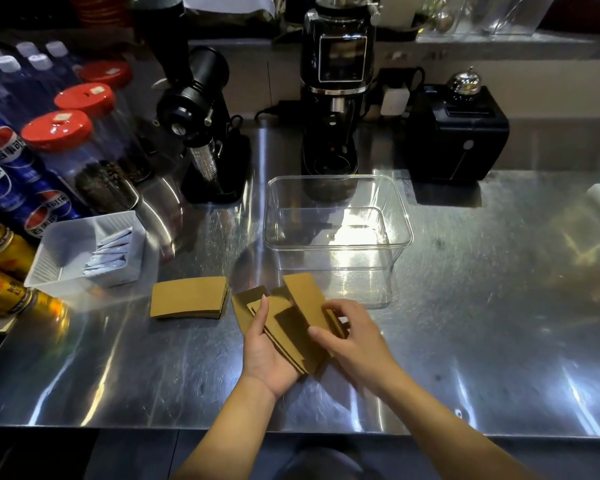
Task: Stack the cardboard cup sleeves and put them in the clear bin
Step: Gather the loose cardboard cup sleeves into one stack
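Steel surface (465, 323) bare at lower centre and right. Clear bin (338, 233) centre, empty, upright. Flat brown sleeve stack (187, 297) left of it, lying apart. Fanned loose sleeves (302, 317) cradled in palm-up left hand (269, 355); right hand (354, 336) fingers pinching them from above.

One wide-angle camera on my head looks forward and down across the steel counter (465, 323), from its near edge to the back wall. My hands appear close, low centre.
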### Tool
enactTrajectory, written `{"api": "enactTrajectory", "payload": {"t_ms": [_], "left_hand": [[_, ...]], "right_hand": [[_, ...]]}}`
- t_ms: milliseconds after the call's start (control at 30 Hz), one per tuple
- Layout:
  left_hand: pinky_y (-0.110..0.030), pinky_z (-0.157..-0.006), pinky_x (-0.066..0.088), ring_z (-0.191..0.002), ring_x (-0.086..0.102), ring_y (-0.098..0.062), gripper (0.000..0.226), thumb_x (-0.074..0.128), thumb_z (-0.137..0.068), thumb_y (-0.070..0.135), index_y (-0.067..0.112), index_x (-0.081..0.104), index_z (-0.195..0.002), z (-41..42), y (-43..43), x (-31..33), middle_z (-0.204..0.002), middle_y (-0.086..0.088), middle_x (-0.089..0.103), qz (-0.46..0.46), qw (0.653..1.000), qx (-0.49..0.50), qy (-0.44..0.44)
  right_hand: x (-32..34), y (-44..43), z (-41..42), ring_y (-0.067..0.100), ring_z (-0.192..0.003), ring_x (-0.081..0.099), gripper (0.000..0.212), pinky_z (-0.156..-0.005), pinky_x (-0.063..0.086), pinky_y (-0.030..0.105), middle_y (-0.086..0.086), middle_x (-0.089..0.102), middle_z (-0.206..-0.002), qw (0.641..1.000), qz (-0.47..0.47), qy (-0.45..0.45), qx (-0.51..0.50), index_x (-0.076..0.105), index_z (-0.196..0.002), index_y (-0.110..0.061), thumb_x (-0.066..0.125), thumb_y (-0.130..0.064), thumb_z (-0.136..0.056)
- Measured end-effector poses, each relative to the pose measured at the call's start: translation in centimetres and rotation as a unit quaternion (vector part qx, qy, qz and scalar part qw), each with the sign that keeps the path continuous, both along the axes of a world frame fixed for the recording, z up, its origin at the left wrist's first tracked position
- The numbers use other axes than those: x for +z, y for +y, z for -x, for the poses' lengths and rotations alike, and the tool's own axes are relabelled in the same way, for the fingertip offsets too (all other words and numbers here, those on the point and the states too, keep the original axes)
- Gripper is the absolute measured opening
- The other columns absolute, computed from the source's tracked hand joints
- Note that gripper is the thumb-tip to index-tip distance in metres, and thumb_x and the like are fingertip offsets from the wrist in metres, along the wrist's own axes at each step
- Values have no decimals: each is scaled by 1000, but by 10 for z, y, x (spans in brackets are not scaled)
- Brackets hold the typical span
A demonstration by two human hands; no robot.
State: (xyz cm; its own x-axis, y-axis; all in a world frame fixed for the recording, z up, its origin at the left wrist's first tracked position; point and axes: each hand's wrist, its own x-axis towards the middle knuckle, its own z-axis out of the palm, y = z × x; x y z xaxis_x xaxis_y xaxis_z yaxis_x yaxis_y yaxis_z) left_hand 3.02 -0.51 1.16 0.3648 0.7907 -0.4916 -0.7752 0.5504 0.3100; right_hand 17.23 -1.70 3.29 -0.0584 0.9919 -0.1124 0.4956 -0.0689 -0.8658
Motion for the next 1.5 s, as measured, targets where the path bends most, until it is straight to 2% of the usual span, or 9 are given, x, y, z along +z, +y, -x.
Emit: {"api": "enactTrajectory", "payload": {"t_ms": [133, 233, 400, 500, 833, 1100, 1233, 1367, 1500], "left_hand": [[-44, -97, 42, -97, 58, -28, 54, 62, -70, 42, 6, 61, -111, -4, 0, 2, -102, -14, 64, 17, 999, 31, 3], [-39, -84, 49, -84, 61, -23, 41, 63, -69, 36, 7, 63, -99, -4, -1, 1, -86, -9, 65, 32, 998, 54, 17], [-38, -83, 47, -81, 58, -21, 30, 59, -74, 35, 8, 64, -88, 8, -3, 0, -79, -7, 61, 19, 994, 107, -2], [-42, -87, 47, -82, 60, -20, 29, 59, -76, 36, 10, 64, -88, 20, -2, 2, -79, -4, 64, 14, 988, 157, -4], [-46, -92, 42, -82, 57, -20, 33, 49, -86, 40, 10, 61, -86, 40, -12, 6, -80, -4, 61, 9, 969, 248, 20], [-49, -93, 44, -80, 58, -21, 32, 52, -85, 40, 9, 62, -86, 40, -19, 2, -73, -4, 64, 32, 968, 248, 16], [-48, -91, 46, -80, 59, -21, 33, 56, -81, 41, 9, 62, -89, 36, -18, -2, -72, -4, 66, 41, 972, 230, 12], [-47, -99, 40, -86, 60, -22, 42, 62, -73, 45, 9, 62, -96, 30, -15, -1, -89, -6, 64, 35, 979, 201, 11], [-50, -86, 50, -97, 65, -33, 53, 61, -73, 52, 9, 61, -104, 27, -14, 1, -105, -16, 67, 11, 988, 154, 18]], "right_hand": [[-8, -10, 17, 17, -117, 43, 47, -104, 32, 38, 3, 50, -126, 991, -12, -99, 90, 50, -123, -18, 60, -37, -82], [-9, -10, 15, 14, -128, 34, 50, -110, 23, 37, -2, 42, -137, 983, -7, -113, 146, 48, -129, -24, 58, -40, -83], [-1, 4, 9, 10, -106, 50, 32, -93, 40, 26, -4, 57, -113, 992, 2, -33, 123, 61, -110, -20, 61, -37, -83], [-8, 17, 10, 14, -101, 50, 30, -86, 39, 28, -2, 59, -107, 993, -42, -99, 43, 59, -106, -17, 59, -37, -83], [-40, 24, 28, 25, -127, 29, 86, -101, 27, 40, 2, 37, -140, 937, -41, -324, 125, 33, -128, -22, 54, -72, -61], [-30, 32, 9, 27, -102, 50, 29, -80, 34, 37, 7, 60, -107, 928, -76, -357, 75, 45, -102, -14, 51, -35, -83], [-25, 37, 1, 30, -102, 48, 37, -82, 32, 39, 8, 58, -106, 951, -32, -305, 33, 48, -107, -13, 58, -26, -74], [-12, 37, -3, 27, -109, 47, 49, -94, 39, 43, 9, 55, -111, 990, 23, -140, 4, 51, -116, -15, 65, -27, -71], [4, 26, 7, 18, -104, 48, 44, -89, 43, 34, 0, 51, -109, 997, 11, -19, 71, 53, -115, -21, 67, -29, -74]]}}
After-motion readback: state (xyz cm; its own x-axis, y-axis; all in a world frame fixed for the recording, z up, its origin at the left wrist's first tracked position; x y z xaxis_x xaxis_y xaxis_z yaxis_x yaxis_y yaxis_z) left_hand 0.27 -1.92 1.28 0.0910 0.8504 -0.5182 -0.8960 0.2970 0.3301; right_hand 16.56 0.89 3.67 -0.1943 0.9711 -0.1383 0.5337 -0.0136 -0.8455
